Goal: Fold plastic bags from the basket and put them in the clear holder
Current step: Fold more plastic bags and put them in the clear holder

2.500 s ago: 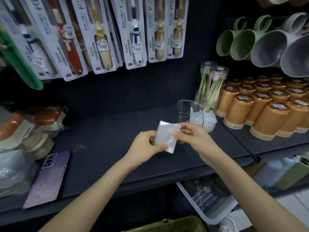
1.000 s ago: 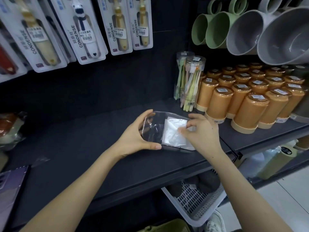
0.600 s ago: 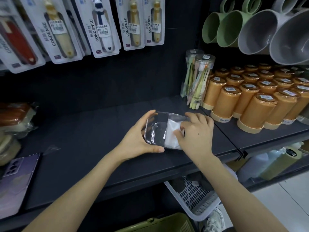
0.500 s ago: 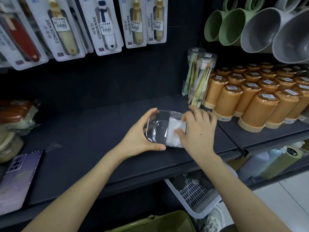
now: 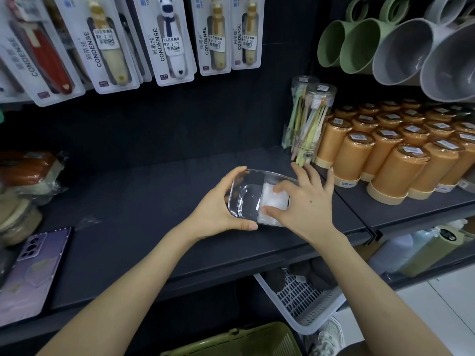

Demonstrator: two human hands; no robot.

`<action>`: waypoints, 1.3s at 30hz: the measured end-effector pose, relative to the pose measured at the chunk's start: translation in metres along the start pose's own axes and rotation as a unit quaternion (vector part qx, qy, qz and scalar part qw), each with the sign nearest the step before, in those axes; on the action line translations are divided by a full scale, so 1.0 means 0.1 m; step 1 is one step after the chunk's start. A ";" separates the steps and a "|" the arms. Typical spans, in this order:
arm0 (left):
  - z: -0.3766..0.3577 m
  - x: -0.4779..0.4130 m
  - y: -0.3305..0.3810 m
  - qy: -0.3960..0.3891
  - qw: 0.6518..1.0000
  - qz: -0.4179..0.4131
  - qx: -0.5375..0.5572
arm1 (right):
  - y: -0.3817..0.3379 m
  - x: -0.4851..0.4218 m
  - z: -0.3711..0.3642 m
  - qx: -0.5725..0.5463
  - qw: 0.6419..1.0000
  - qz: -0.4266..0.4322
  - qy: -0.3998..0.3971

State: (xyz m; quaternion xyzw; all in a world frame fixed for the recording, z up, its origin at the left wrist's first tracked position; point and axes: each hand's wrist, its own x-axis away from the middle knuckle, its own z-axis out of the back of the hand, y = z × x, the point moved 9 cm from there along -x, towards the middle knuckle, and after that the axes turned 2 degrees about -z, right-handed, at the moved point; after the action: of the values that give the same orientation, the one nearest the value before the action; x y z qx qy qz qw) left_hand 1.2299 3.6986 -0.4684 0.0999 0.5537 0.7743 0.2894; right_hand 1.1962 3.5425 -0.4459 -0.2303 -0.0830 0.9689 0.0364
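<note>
At centre frame the left hand [image 5: 216,211] closes its grip round the clear holder [image 5: 244,199] on the dark shelf [image 5: 128,201]. The right hand [image 5: 305,204] pinches the folded plastic bag [image 5: 276,201] between thumb and forefinger inside the holder's right half, its other fingers spread.

The clear holder [image 5: 245,201] is a transparent, round-cornered tub on the dark shelf [image 5: 144,227]. It seems tipped so its mouth faces up and forward, though glare makes the tilt hard to judge. A white, translucent folded bag [image 5: 276,201] sits inside against its right side. Below the shelf, the olive-green basket [image 5: 239,341] shows only its rim at the bottom edge.
</note>
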 end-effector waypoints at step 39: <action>-0.02 -1.12 -0.37 0.041 0.986 0.150 0.067 | 0.71 0.51 -0.33 0.062 0.929 -0.219 -0.292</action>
State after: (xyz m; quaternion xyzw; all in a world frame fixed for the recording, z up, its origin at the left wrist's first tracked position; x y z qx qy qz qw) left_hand 1.3328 3.6428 -0.4842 0.1691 0.5946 0.7735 0.1400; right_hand 1.1638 3.4832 -0.5099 0.0896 -0.0785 0.9644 0.2361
